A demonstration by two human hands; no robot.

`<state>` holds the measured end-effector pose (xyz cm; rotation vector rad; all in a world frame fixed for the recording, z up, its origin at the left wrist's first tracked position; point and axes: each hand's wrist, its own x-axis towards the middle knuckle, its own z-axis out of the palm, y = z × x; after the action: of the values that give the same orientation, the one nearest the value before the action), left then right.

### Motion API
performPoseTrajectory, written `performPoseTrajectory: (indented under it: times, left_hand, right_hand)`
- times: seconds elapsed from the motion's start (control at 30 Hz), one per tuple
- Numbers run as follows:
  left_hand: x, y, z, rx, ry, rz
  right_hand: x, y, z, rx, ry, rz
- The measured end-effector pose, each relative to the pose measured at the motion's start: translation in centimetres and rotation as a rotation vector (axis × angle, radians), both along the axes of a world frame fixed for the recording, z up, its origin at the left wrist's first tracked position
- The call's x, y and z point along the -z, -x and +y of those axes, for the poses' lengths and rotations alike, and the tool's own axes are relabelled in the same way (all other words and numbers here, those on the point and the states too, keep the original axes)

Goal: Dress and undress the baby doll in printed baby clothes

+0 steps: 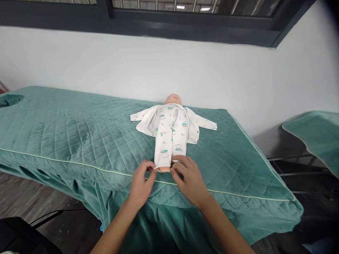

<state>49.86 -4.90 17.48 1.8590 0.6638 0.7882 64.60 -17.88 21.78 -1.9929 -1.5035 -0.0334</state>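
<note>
Biggest thing I've got on the feed: the green quilted velvet-look bed cover (71,127), w/ pale piping at its edges, running L to R across the view. Behind it I see a plain white wall (111,63), & above that a dark grey window frame (169,28) w/ pale bars. Far R, approx. bed height, a green cloth-covered piece (315,134) stands apart from the bed.

Mid-bed, nr. the front edge, a smooth beige baby doll (173,98) lies on its back, head twd. the wall, feet twd. me. It's in a white fabric outfit w/ small teal prints (164,134); sleeves spread out L & R, legs side by side, pointing my way.

Both hands are at the leg ends. R hand (190,180): thumb & index nearly together at the R edge of the L-side leg's white hem (162,167), other fingers curled over the end of the R-side leg; can't tell if it has a firm grip. L hand (143,183): thumb & index pinched tight on the hem's L edge, rest of the fingers loosely bent. So the hem sits directly b/w the two sets of fingertips, in contact on the L.

Smallest: the doll's beige foot end (164,169), showing just below the hem, b/w the two thumbs.
</note>
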Motion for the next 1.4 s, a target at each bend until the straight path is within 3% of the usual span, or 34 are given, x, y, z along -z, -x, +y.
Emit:
performPoseTrajectory:
  times: [0.13, 0.27, 0.37, 0.47, 0.57, 0.7, 0.9, 1.0, 1.23, 1.4]
  left_hand:
    - [0.1, 0.0, 0.1, 0.051, -0.089, 0.004]
    - [1.3, 0.9, -0.1, 0.007, -0.112, 0.036]
    - [1.3, 1.1, -0.7, -0.045, -0.193, -0.009]
    - [0.0, 0.0, -1.1, -0.062, -0.345, -0.07]
    - [-1.5, -2.2, -1.2, 0.044, -0.506, -0.018]
    - [-2.5, -4.7, -1.0, 0.137, -0.654, 0.161]
    - [-2.8, -5.2, -0.6, 0.193, -0.692, 0.238]
    - [-2.8, -5.1, -0.4, 0.198, -0.713, 0.249]
    - [-2.9, -5.6, -0.3, 0.224, -0.75, 0.255]
    - [-3.4, -5.3, -0.3, 0.204, -0.665, 0.136]
  right_hand:
    - [1.0, 0.6, -0.5, 0.048, -0.063, 0.092]
    - [2.7, 0.4, -1.2, 0.194, -0.24, 0.363]
    - [4.0, -0.1, -1.6, 0.305, -0.297, 0.524]
    - [4.9, -0.6, -1.5, 0.308, -0.253, 0.424]
    - [5.1, -1.4, -0.9, 0.299, -0.178, 0.232]
    - [4.7, -2.3, -0.3, 0.282, -0.135, 0.168]
    - [2.1, -1.6, -0.8, 0.168, -0.263, 0.607]
    - [0.8, -1.0, -1.0, 0.149, -0.33, 0.689]
    - [0.9, -1.0, -0.5, 0.127, -0.342, 0.726]
    - [0.8, -1.9, -1.6, 0.128, -0.256, 0.516]
